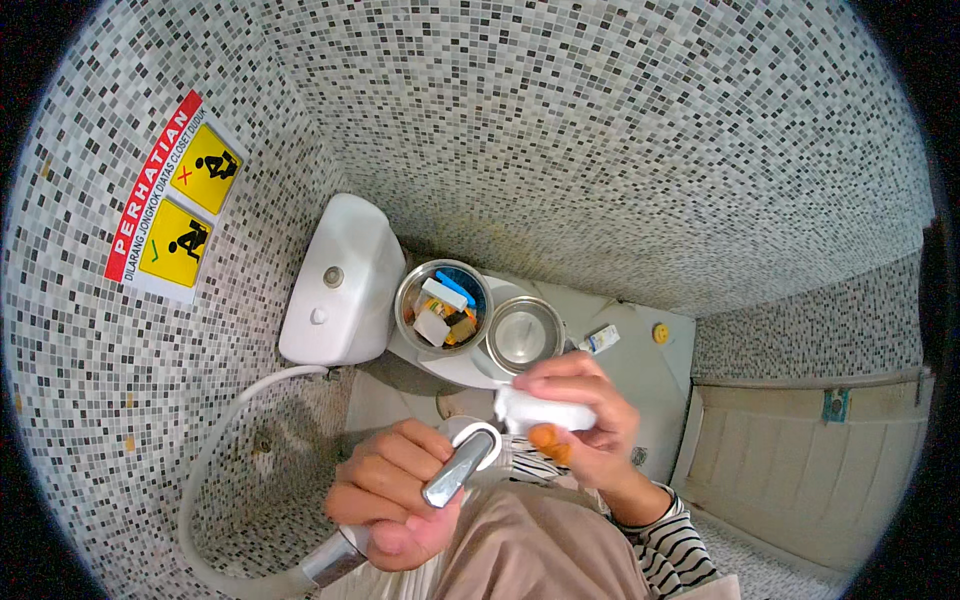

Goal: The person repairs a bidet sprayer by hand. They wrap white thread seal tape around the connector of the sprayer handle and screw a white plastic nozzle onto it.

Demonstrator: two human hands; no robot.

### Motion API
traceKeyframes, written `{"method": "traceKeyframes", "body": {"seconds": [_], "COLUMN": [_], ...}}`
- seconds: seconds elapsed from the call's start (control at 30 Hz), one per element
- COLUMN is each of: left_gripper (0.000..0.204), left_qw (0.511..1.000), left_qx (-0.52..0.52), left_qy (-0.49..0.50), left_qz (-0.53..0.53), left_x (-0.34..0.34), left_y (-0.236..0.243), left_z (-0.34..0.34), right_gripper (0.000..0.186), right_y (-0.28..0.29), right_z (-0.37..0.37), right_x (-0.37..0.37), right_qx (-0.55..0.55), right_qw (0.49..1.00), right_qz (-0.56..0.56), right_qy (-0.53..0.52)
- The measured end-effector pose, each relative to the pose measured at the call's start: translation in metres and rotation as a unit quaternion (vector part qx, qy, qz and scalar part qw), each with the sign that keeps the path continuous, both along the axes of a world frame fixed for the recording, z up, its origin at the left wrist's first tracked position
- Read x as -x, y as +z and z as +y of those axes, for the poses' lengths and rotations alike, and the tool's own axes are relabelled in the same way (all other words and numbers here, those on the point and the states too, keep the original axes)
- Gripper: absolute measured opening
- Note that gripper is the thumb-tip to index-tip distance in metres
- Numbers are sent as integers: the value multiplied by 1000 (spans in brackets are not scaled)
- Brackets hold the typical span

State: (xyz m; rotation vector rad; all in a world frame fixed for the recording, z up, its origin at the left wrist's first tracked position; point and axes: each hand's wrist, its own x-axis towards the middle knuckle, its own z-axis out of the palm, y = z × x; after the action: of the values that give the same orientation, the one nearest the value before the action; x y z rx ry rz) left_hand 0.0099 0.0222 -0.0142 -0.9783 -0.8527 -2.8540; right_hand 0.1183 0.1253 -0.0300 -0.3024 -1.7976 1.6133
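In my left hand (pixel 395 490) is a bidet sprayer (pixel 460 470) with a chrome lever and white head, my fingers wrapped round it; its white hose (pixel 222 433) loops up along the left wall. Just right of the sprayer head, my right hand (pixel 600 430) grips a white object (pixel 540 408) together with a small orange piece (pixel 550 443); I cannot make out exactly what they are.
A white toilet (pixel 340 280) bears a steel bowl (pixel 480 340) of small items beside another steel bowl (pixel 555 335). A white package (pixel 600 339) and yellow round object (pixel 660 332) lie farther right. Mosaic walls enclose me; a warning sign (pixel 155 190) hangs left, a pale door (pixel 780 470) right.
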Motion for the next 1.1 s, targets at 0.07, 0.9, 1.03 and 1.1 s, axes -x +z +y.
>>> {"method": "traceKeyframes", "body": {"seconds": [0.07, 0.9, 1.03, 1.1], "left_gripper": [22, 21, 20, 18], "left_qw": [1000, 997, 997, 997], "left_qx": [19, 24, 1, -6], "left_qy": [-15, -24, -24, -27], "left_qz": [8, 67, 68, 71], "left_x": [1, 5, 3, 3], "left_y": [1, 1, -1, -1], "left_z": [-1, -8, -3, -2], "right_gripper": [25, 25, 22, 19], "right_y": [9, 43, 27, 35], "right_z": [-2, -2, -3, -7], "right_x": [-6, -4, -12, -8], "right_qx": [-9, -426, -379, -390], "right_qw": [999, 903, 925, 921], "right_qz": [8, -41, 17, 7], "right_qy": [-30, 26, -23, -2]}}
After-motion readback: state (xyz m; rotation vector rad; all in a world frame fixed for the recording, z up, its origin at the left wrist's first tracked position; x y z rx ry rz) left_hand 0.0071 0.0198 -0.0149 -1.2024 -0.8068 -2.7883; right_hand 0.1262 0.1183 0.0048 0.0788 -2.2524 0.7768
